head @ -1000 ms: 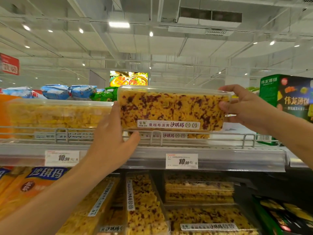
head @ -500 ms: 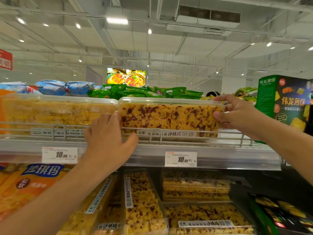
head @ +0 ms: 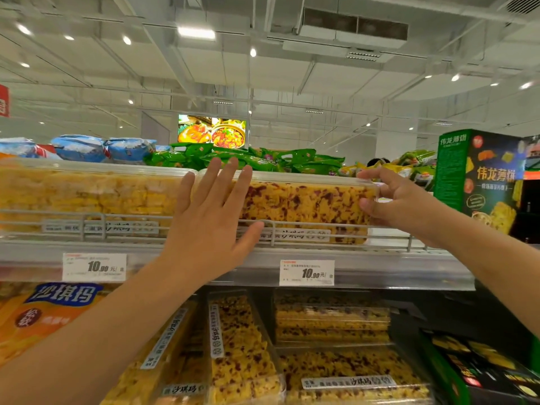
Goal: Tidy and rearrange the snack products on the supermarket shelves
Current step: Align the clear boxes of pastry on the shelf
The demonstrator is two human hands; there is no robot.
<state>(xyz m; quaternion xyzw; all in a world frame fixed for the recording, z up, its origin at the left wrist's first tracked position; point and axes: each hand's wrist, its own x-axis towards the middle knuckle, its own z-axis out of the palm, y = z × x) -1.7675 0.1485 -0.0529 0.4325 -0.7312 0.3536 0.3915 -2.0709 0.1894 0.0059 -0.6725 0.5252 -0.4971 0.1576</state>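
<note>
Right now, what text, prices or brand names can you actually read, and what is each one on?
"10.90 元": left price tag on the shelf rail.
"10.90 元": right price tag; its small print is unreadable.
"伟龙薄饼": green box, on its front and again at its top.
"沙琪玛": orange bag, lower shelf.
"沙琪玛": label of the lower clear tray.
Labels on the upper trays behind the wire rail: blurred.

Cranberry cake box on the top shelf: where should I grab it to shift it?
Probably by its short right end, from the right, as the right hand does. The cranberry cake box lies long behind the wire rail, and the plain cake box crowds its left end.
</note>
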